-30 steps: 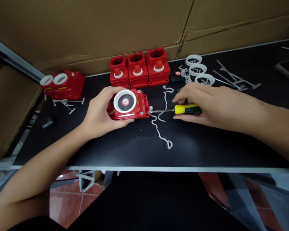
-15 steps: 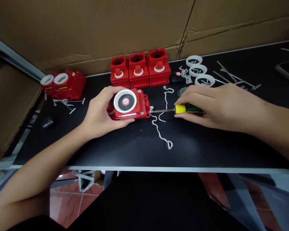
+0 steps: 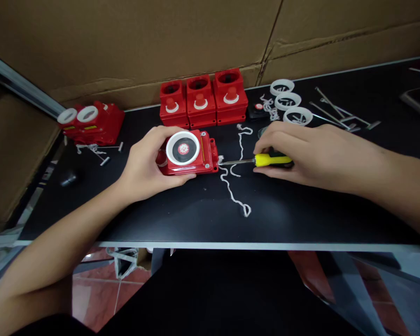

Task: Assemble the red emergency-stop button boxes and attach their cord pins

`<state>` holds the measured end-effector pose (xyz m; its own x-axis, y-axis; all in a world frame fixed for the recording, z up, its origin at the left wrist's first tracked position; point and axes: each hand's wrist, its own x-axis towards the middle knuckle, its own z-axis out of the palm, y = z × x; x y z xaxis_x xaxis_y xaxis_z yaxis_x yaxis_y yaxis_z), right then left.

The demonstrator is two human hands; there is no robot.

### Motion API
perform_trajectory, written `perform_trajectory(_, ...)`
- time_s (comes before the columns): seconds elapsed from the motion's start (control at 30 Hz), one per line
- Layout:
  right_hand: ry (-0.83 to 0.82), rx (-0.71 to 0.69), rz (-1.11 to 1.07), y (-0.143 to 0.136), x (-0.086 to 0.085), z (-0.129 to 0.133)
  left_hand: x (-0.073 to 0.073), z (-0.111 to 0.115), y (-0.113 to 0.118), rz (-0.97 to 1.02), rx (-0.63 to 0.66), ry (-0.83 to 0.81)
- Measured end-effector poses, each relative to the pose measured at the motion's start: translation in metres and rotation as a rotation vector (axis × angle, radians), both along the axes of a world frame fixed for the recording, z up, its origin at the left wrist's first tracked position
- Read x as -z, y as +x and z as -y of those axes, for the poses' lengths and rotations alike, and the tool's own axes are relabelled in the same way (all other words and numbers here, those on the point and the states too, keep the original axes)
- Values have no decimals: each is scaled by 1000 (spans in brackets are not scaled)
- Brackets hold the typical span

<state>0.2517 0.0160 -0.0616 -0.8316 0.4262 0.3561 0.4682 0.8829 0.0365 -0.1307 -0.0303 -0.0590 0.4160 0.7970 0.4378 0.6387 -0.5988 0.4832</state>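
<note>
My left hand [image 3: 150, 163] is wrapped round a red box-shaped device [image 3: 203, 149], which has a white ring [image 3: 170, 148] around a dark disc with a red-and-white centre. In my right hand [image 3: 294, 151] is a screwdriver [image 3: 264, 160] with a yellow and dark green handle. It lies level, its tip at the right end of the red device, beside a knot of white string. One white string [image 3: 236, 200] trails from there towards the table's front edge. Another string [image 3: 241, 144] curls on the black table behind the shaft.
Three red housings [image 3: 200, 105] stand at the back. Red units with white rings [image 3: 101, 126] sit at the left. White rings holding small parts [image 3: 289, 101] and thin metal rods [image 3: 343, 114] lie at the back right. A black rounded piece [image 3: 69, 177] rests at the left.
The screwdriver handle has turned about its axis, so more yellow faces up. Its tip stays at the device's right end. My left hand holds the device in nearly the same place.
</note>
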Motion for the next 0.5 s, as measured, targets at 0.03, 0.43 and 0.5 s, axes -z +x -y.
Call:
perform_trajectory(0.03, 13, -2, -3, 1, 0, 0, 0, 0, 0, -3, -7, -5)
perform_trajectory(0.43, 68, -8, -12, 3, -4, 2, 2, 0, -3, -37, -7, 32)
perform_trajectory(0.5, 43, -3, -8, 3, -6, 3, 2, 1, -3, -30, -12, 27)
